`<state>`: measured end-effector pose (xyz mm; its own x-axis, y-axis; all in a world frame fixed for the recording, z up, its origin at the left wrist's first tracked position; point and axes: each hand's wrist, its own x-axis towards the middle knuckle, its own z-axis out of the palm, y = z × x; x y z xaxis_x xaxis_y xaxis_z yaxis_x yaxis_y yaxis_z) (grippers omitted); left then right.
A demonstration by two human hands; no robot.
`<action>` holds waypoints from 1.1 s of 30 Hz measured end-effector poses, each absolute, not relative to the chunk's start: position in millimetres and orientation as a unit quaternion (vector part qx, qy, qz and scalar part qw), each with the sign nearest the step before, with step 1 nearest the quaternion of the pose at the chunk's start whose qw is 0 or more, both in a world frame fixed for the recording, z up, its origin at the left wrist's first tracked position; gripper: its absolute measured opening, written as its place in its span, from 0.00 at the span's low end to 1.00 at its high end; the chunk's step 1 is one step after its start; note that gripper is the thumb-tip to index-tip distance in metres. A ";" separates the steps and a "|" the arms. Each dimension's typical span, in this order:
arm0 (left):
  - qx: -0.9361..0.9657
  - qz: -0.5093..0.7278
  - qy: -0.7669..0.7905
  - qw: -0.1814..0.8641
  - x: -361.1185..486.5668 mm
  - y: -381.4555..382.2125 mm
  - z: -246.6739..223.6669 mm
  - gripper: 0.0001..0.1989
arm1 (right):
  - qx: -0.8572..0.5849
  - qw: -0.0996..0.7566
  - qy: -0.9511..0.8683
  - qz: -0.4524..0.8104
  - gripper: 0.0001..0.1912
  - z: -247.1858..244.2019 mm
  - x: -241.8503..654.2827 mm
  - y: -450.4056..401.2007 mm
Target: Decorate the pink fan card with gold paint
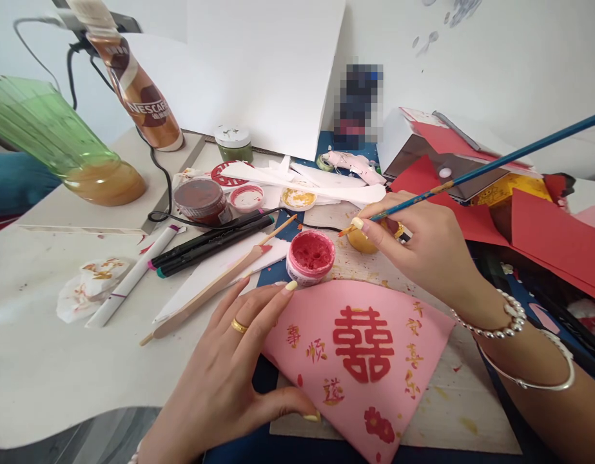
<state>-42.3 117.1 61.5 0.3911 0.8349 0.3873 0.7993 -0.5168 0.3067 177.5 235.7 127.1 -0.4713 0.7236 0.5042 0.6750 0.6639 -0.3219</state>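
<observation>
The right hand (423, 252) pinches a slim blue-handled paintbrush (476, 169), its bristles just beside a round gold object (362, 240). The left hand (220, 381), fingers spread, rests on the edge of a fan-shaped pink paper sheet (374, 361) painted with a red double-happiness character and small gold characters. Just beyond the sheet stands an open jar of red paint (311, 256), with a wooden stick (200, 303) and two black markers (210, 245) to its left. A small dish of gold paint (298, 198) sits farther back on the worktop (50, 361).
</observation>
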 end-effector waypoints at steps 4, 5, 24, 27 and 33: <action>0.827 0.253 0.501 0.031 -41.3 118.0 63.3 0.51 | -0.451 0.326 -0.831 -0.015 0.05 141.2 195.0 242.7; 0.827 0.252 0.501 0.030 -41.5 118.4 63.2 0.51 | -0.464 0.325 -0.824 -0.024 0.05 144.6 200.2 245.4; 0.816 0.243 0.524 -0.002 -56.6 115.4 37.2 0.52 | -0.488 0.316 -0.806 0.110 0.05 145.8 216.4 259.5; 0.816 0.234 0.528 -0.014 -58.4 114.4 32.8 0.51 | -0.500 0.307 -0.804 0.101 0.05 146.4 216.6 260.6; 0.833 0.235 0.491 -0.099 -67.1 116.6 17.2 0.48 | -0.550 0.245 -0.794 0.086 0.07 145.4 212.0 261.4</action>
